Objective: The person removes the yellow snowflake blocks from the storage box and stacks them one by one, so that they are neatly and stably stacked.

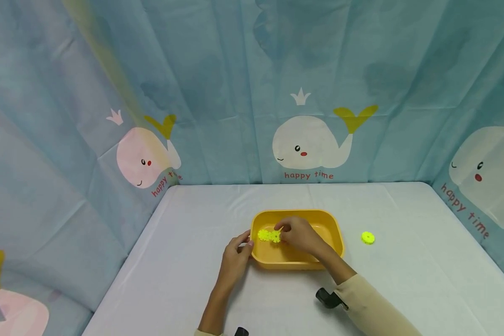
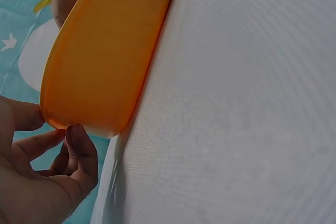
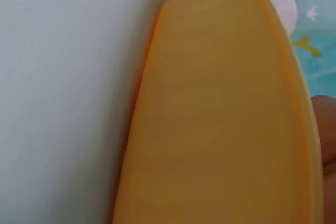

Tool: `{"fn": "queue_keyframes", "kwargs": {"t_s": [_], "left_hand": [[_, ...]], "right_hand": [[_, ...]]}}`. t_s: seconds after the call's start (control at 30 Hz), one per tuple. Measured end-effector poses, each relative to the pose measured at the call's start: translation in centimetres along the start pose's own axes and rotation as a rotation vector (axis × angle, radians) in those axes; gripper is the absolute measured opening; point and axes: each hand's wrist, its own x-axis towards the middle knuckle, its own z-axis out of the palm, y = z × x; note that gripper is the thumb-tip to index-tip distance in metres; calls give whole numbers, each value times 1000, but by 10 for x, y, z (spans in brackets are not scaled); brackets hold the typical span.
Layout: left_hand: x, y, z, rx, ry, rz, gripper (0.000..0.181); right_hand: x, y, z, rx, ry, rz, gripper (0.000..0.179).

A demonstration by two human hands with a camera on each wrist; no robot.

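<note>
My left hand (image 1: pixel 234 262) holds the left end of a yellow plastic tray (image 1: pixel 287 265), its fingertips at the rim. In the left wrist view, the left hand (image 2: pixel 47 166) has curled fingers against the outside of the tray (image 2: pixel 107 51). Over the inside of the tray, my right hand (image 1: pixel 299 233) pinches a bright yellow notched disc (image 1: pixel 276 236). That disc touches or overlaps a second notched disc (image 1: pixel 264 234) on its left; whether they are joined I cannot tell. The tray's wall (image 3: pixel 210 103) hides most of the right hand (image 3: pixel 326 129) in the right wrist view.
A bright yellow round piece (image 1: pixel 367 238) lies on the white tabletop (image 1: pixel 185 242), right of the tray. Blue curtains (image 1: pixel 218 140) printed with whales hang behind the table and at both sides. Black devices (image 1: pixel 328 297) sit at the wrists.
</note>
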Motion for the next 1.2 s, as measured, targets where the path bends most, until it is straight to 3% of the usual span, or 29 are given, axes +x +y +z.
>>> {"fn": "queue_keyframes", "kwargs": {"t_s": [0.27,0.5,0.73,1.2], "left_hand": [[2,-1,1,1,4,8,42],[4,-2,2,18,5,9,42],[5,-5,1,15,5,-14,42],[5,-6,0,-18,-5,-5,43]], "right_hand": [[-22,2,-27,105,30,32,21],[-44,8,-51,170,53,-7,21],[-61,14,-72,163,104,-26,24],[-90,32,-113,192,163,59,34]]}}
